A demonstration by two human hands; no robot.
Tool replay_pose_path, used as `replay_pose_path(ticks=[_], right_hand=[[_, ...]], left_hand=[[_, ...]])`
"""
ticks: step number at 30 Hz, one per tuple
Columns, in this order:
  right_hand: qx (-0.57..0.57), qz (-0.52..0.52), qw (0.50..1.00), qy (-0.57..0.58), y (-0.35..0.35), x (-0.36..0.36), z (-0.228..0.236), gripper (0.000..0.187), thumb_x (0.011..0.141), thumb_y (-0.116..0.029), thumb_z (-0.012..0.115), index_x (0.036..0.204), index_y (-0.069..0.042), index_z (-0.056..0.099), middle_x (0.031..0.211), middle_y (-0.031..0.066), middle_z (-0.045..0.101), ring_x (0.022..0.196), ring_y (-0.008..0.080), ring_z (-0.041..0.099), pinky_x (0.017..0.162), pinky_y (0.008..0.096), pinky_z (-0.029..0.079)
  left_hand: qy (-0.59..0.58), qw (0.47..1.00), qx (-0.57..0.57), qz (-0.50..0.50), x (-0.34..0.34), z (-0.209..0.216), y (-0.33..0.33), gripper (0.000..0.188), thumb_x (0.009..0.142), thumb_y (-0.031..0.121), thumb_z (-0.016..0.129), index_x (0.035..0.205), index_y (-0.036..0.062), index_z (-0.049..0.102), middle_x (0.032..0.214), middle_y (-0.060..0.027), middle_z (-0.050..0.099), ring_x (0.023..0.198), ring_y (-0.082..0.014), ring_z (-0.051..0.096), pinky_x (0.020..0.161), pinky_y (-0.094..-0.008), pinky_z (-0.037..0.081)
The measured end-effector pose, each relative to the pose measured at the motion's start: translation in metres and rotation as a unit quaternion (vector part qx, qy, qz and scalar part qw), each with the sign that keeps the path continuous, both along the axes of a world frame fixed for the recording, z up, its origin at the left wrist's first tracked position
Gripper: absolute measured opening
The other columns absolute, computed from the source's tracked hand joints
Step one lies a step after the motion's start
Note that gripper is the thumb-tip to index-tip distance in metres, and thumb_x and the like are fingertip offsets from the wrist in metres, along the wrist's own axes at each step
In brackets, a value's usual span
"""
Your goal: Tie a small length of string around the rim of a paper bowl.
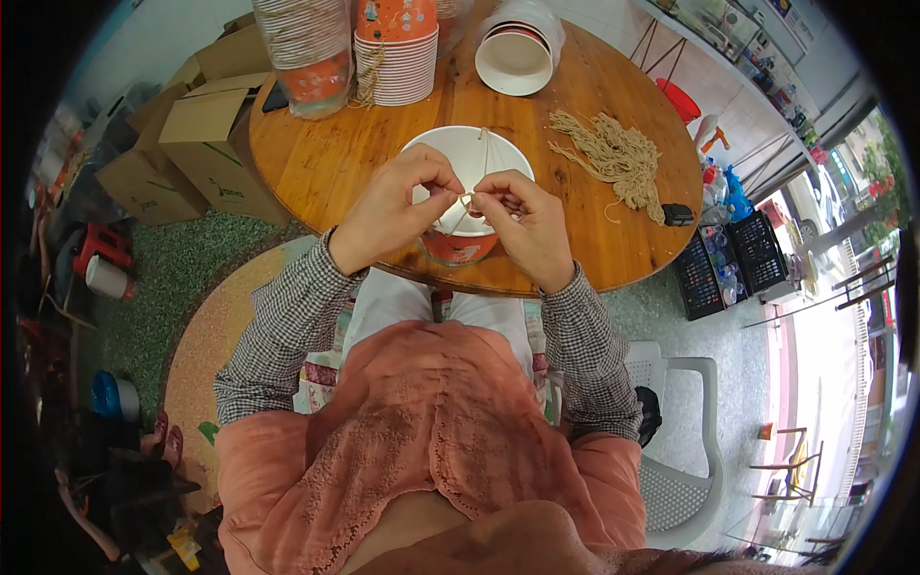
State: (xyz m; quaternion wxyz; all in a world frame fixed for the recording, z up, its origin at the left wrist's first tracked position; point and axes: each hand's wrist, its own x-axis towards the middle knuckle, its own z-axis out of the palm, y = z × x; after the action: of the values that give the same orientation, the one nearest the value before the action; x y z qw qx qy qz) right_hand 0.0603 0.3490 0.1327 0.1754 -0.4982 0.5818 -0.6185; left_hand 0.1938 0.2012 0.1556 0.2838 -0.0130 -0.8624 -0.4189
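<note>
A paper bucket [433, 141], white inside and orange-red outside, stands near the table's front edge. Above its near rim my left hand [401, 203] and my right hand [529, 222] meet, fingertips almost touching. Both pinch a thin beige string [467, 199], which forms a small loop between them. Part of the string runs up to the bucket's far rim. My fingers hide how it is tied.
A tangled heap of beige strings [618, 165] lies right of the bucket, beside a small black object [678, 215]. Stacked paper buckets [396, 72] and a wrapped bucket stack lying sideways [515, 62] fill the back of the round wooden table [335, 168]. Cardboard boxes [216, 134] stand at left.
</note>
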Motion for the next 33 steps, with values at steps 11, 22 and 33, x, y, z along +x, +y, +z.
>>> replay_pose_path(ticks=[11, 22, 33], right_hand=[[0.016, -0.053, 0.985, 0.164, 0.005, 0.009, 0.003, 0.012, 0.086, -0.008, 0.062, 0.095, 0.0, 0.062, 0.083, 0.0126, 0.065, 0.072, 0.0203, 0.065, 0.065, 0.0284, 0.053], [0.001, -0.1, 0.971, 0.218, 0.008, 0.003, -0.007, 0.007, 0.089, -0.006, 0.055, 0.095, -0.002, 0.055, 0.08, 0.0147, 0.063, 0.072, 0.0329, 0.063, 0.062, 0.0357, 0.05], [0.002, -0.165, 0.976, 0.142, 0.007, 0.001, -0.006, 0.007, 0.092, -0.008, 0.053, 0.093, -0.002, 0.05, 0.074, 0.0143, 0.062, 0.069, 0.0277, 0.066, 0.06, 0.0354, 0.05]], left_hand=[[0.126, 0.967, -0.145, 0.167, 0.002, -0.006, 0.008, 0.008, 0.078, 0.005, 0.062, 0.085, 0.006, 0.062, 0.086, -0.0054, 0.058, 0.079, -0.0221, 0.057, 0.077, -0.0337, 0.041], [0.152, 0.962, -0.143, 0.178, 0.001, -0.016, 0.003, 0.009, 0.073, 0.004, 0.059, 0.082, 0.0059, 0.056, 0.083, -0.0058, 0.057, 0.078, -0.0215, 0.055, 0.079, -0.0351, 0.039], [0.05, 0.99, -0.101, 0.09, 0.005, -0.023, 0.019, 0.012, 0.077, 0.008, 0.063, 0.088, 0.0049, 0.06, 0.09, -0.0072, 0.06, 0.09, -0.0221, 0.057, 0.087, -0.034, 0.039]])
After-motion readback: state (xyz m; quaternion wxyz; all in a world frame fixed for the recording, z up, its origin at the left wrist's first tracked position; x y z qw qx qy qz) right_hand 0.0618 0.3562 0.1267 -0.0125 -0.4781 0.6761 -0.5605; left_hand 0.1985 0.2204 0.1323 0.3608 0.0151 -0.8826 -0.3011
